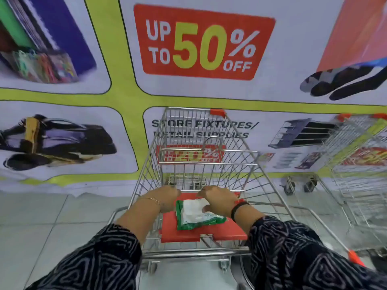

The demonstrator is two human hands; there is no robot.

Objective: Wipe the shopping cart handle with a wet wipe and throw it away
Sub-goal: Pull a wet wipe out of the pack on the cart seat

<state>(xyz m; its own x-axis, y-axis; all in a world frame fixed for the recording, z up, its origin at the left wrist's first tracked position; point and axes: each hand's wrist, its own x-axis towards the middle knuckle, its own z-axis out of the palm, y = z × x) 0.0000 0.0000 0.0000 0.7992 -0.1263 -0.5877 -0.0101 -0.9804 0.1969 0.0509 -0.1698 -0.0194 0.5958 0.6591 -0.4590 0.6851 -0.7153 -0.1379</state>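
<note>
A green and white wet wipe pack [193, 216] lies flat on the red fold-down seat [222, 232] of a wire shopping cart [150, 164]. The cart's chrome handle [188, 253] runs across below the seat, between my forearms, with nothing touching it. My right hand [218, 200] rests on the far right part of the pack, thumb pressed onto its white top. My left hand [166, 197] sits at the pack's far left corner with its fingers curled down out of sight. No loose wipe shows.
A sale banner [203, 41] covers the wall just beyond the cart's front. Another wire cart [360, 155] stands close on the right against that wall. Pale floor tiles [41, 222] stretch to the left of my cart.
</note>
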